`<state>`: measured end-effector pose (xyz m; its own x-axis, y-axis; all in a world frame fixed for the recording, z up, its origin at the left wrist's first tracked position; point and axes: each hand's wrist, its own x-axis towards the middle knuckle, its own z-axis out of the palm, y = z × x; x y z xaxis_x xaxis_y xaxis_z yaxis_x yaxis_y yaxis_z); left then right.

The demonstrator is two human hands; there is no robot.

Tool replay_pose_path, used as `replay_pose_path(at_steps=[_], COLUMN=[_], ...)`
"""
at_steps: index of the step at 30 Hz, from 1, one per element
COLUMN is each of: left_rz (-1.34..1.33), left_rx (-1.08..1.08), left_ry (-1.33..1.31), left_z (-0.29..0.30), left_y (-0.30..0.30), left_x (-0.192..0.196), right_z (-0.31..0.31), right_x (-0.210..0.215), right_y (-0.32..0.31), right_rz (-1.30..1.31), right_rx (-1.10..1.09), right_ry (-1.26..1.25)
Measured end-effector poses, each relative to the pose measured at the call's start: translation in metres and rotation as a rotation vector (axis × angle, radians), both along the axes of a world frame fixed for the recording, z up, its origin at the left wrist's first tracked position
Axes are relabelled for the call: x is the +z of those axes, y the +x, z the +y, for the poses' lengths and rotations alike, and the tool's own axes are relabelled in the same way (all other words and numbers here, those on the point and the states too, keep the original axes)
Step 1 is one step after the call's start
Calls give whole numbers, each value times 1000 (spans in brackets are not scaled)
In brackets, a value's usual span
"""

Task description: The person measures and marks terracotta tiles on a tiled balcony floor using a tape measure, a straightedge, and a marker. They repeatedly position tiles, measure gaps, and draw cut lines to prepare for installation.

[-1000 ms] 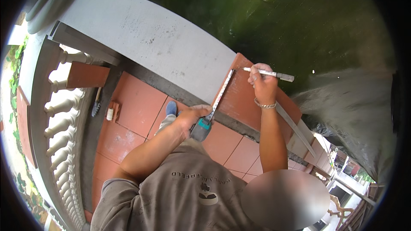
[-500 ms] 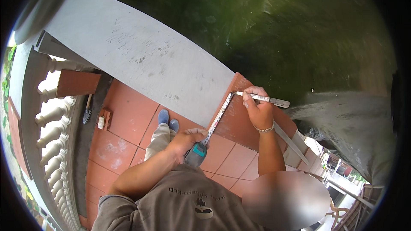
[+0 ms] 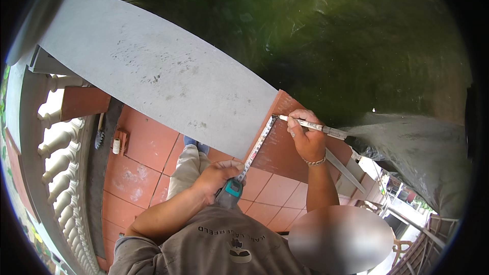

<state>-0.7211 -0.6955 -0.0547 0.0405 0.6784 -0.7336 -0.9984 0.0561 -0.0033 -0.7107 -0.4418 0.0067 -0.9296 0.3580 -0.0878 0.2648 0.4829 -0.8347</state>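
Note:
My left hand [image 3: 220,177] is closed around a grey and teal tape measure [image 3: 233,190]. Its white blade [image 3: 259,145] runs out across a reddish-brown tile [image 3: 293,145], near the edge beside the grey slab. In my right hand [image 3: 308,136] is a white marker pen [image 3: 326,129], pinched between thumb and fingers. The pen's tip meets the tile close to the far end of the blade; whether it touches the blade I cannot tell.
A long grey slab [image 3: 168,66] stretches to the far left, with dark green water or sheeting [image 3: 326,30] beyond it. A balustrade [image 3: 63,158] lines the left side. On the tiled floor [image 3: 147,132] lie a brush [image 3: 100,135] and a small white roll [image 3: 116,146].
The view has shifted slightly. My left hand has turned the tape measure a little, showing more of its teal face. The pen stays at the blade's far end.

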Motion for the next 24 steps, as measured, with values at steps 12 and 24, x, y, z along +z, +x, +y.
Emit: replay_pose_path(at_steps=[12, 24], left_rz=[-27, -7], left_rx=[31, 15], left_ry=[18, 8], left_z=[1, -1], left_y=[-2, 0], left_x=[2, -2], right_z=[-1, 3], right_x=[5, 4], right_y=[-3, 0], right_rz=[-32, -44], right_rx=[36, 52], right_ry=[91, 107])
